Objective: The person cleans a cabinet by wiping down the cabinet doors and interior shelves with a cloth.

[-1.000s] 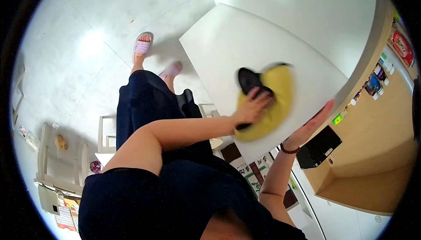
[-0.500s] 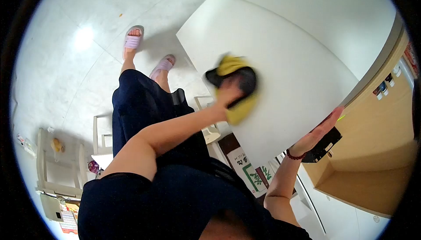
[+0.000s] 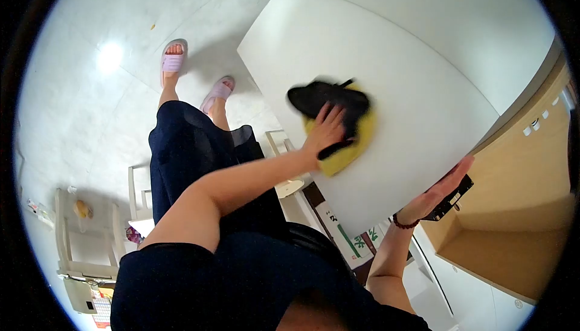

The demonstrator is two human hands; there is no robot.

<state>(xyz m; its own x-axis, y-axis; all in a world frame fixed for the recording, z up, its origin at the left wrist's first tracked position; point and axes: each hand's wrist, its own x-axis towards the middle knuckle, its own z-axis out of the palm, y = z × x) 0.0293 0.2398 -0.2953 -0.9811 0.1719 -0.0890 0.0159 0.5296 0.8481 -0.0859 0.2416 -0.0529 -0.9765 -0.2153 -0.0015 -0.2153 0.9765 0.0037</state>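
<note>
A yellow and black cloth [image 3: 347, 157] lies bunched on the broad white panel [image 3: 411, 131], its black side folded over the yellow. My left hand [image 3: 328, 130] presses down on it with fingers spread and moves it along; the thumb is hidden. Flat against the panel's right edge rests my right hand [image 3: 444, 189], fingers stretched out and a dark red bead bracelet at the wrist. Just behind that hand is a black object with a metal clasp [image 3: 454, 201], partly covered.
A light wooden shelf compartment [image 3: 501, 210] stands on the right. Under the panel's near edge is a box with green lettering [image 3: 356, 240]. Pale chairs [image 3: 90, 264] are at lower left. My feet in lilac slippers [image 3: 173, 62] stand on the light floor.
The cloth has slid slightly to the right and down under my left hand, and more of its black side shows. My right hand stays at the panel's edge.
</note>
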